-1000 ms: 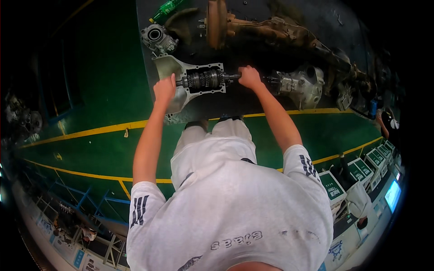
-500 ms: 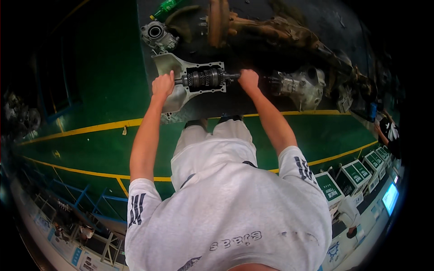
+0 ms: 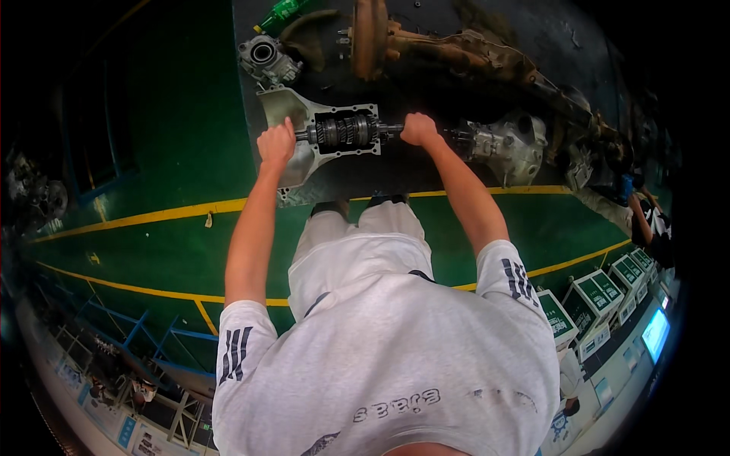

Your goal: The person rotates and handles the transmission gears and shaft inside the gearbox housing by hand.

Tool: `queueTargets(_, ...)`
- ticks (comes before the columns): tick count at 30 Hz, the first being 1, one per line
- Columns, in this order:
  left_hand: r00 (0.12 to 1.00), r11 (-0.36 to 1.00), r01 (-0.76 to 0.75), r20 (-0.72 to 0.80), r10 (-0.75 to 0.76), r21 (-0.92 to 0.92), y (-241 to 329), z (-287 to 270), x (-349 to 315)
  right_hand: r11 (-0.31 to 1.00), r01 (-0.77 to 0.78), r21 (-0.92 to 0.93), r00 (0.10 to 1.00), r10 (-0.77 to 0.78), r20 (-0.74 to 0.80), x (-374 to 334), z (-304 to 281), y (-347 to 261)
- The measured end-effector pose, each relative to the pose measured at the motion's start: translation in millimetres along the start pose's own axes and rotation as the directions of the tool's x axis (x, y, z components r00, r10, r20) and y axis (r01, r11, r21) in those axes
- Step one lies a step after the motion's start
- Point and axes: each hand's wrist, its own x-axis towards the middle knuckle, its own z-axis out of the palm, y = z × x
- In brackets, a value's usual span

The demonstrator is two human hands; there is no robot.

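A gearbox shaft with several dark gears (image 3: 346,131) lies lengthwise in an open grey metal gearbox housing half (image 3: 293,169). My left hand (image 3: 275,143) is closed around the shaft's left end, over the flared bell part of the housing. At the other end, my right hand (image 3: 419,130) grips the shaft where it sticks out past the housing's right edge. Both hands hold the shaft roughly level; whether it rests fully in the housing I cannot tell. The fingertips of both hands are mostly hidden beneath the fists.
Right of my right hand lies another gearbox casing (image 3: 513,148). A smaller metal casing (image 3: 268,61) and a green bottle (image 3: 280,15) are at the far left. A rusty axle (image 3: 464,52) stretches across the back. Another person (image 3: 650,220) is at the far right.
The shaft and both hands look almost unchanged in place. My arms and shoulders have shifted slightly to the right.
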Motion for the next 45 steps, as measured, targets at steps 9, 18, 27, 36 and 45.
queueTargets(9, 1.000, 1.000, -0.012, -0.002, 0.012, -0.026, -2.7, -2.2, -0.9, 0.779, 0.621, 0.083, 0.696, -0.500, -0.515, -64.3, -33.6, -88.2)
queueTargets(18, 0.998, 0.999, -0.008, 0.057, 0.010, -0.032, -7.3, -1.7, 1.5, 0.798, 0.603, 0.005, 0.682, -0.512, -0.522, -56.6, -18.4, -74.9)
queueTargets(27, 1.000, 0.999, -0.005, 0.011, 0.005, -0.041, -1.6, -4.8, -1.5, 0.951, 0.304, 0.052, 0.953, -0.304, -0.014, -4.5, -11.1, 4.7)
queueTargets(36, 0.976, 0.999, 0.035, 0.218, -0.029, -0.026, -8.1, -7.1, 6.9, 0.957, 0.291, 0.003, 0.953, -0.291, 0.089, 9.5, -4.9, -3.0)
queueTargets(45, 0.968, 0.999, 0.008, 0.251, 0.004, -0.047, -10.8, -5.6, 11.3, 0.976, 0.210, -0.061, 0.968, -0.216, -0.127, 1.6, 12.3, -3.2)
